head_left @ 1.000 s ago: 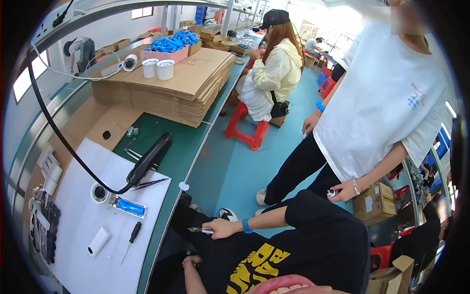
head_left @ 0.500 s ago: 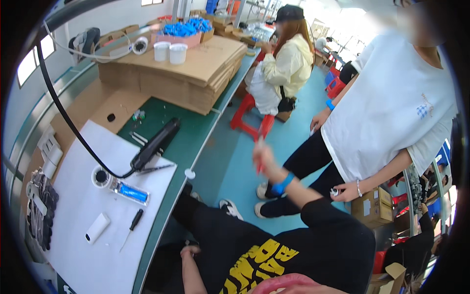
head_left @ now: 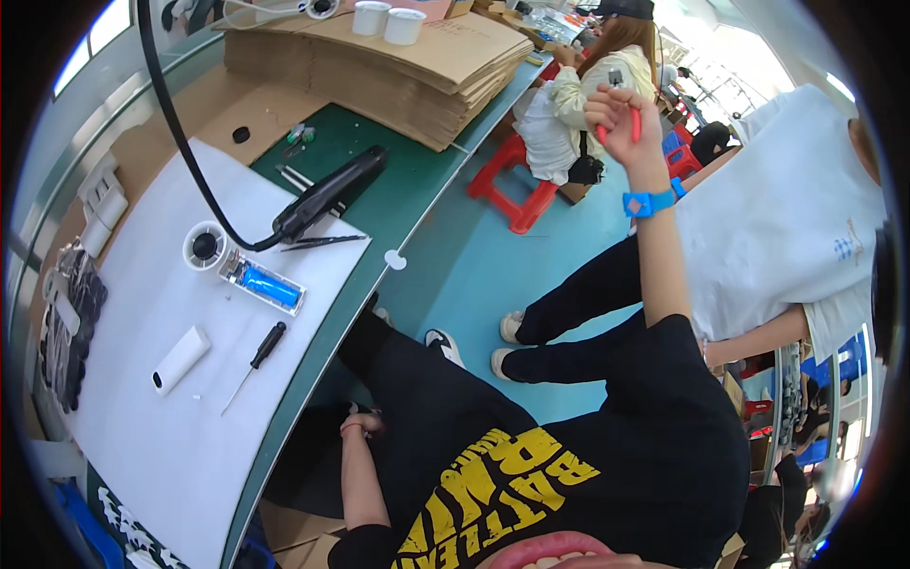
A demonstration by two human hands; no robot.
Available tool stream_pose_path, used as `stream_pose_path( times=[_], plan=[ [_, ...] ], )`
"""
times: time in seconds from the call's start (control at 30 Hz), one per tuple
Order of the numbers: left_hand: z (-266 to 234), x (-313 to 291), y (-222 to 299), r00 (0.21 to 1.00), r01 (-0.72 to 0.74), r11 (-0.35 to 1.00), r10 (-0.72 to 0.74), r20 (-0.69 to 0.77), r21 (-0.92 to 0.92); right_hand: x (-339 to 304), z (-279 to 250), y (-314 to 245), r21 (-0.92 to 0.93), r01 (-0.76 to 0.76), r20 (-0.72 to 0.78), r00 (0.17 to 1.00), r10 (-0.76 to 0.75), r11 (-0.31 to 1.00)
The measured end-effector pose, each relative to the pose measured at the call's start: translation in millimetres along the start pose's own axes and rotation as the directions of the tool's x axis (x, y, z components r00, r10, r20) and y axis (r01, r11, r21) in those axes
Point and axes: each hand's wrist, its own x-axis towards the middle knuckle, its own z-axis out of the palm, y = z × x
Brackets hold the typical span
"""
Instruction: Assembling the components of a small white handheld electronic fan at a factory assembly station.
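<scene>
My right hand (head_left: 627, 128) is raised high at the right of the table, fingers closed round red-handled pliers (head_left: 635, 123) whose metal jaws point up. A blue band circles that wrist. My left hand (head_left: 365, 423) rests low by my lap, fingers curled; whatever it may hold is too dark to make out. On the white sheet lies a small handheld fan (head_left: 205, 247), its handle open over a blue battery (head_left: 270, 284). A white handle cover (head_left: 181, 358) and a black-handled screwdriver (head_left: 268, 345) lie nearer me.
A black corded power tool (head_left: 327, 196) and dark tweezers (head_left: 324, 243) lie beyond the fan. Flattened cardboard (head_left: 379, 85) is stacked at the back, with white tubs (head_left: 404, 27) on it. A person in a white shirt (head_left: 777, 218) stands close on the right; another sits by a red stool (head_left: 517, 185).
My right hand has risen up and to the right with the pliers. My left hand now appears higher. The view has shifted, and the standing person's hand is now mostly hidden.
</scene>
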Motion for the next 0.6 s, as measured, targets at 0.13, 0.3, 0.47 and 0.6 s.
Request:
stream_pose_path(
  times=[0.13, 0.3, 0.47, 0.6],
  plan=[
    [-7, 2, 36, 0.979, -0.018, 0.995, 0.036, 0.202, -0.093, 13, -21, -31, -0.028, -0.077, -0.037, 0.996, 0.076, 0.997],
    [-12, -17, 31, 0.979, -0.009, 0.99, 0.037, 0.2, -0.139, 43, -33, -34, -0.044, -0.079, -0.131, 0.989, 0.073, 0.996],
    [-66, -114, 110, 0.99, -0.021, 0.998, 0.011, 0.142, 0.066, -23, -22, 6, -0.36, -0.044, -0.136, 0.991, -0.006, 0.932],
    [-37, -56, 66, 0.995, -0.034, 0.997, 0.028, 0.092, 0.064, -57, -42, 113, -0.68, -0.193, -0.219, 0.974, 0.055, 0.707]
  ],
)
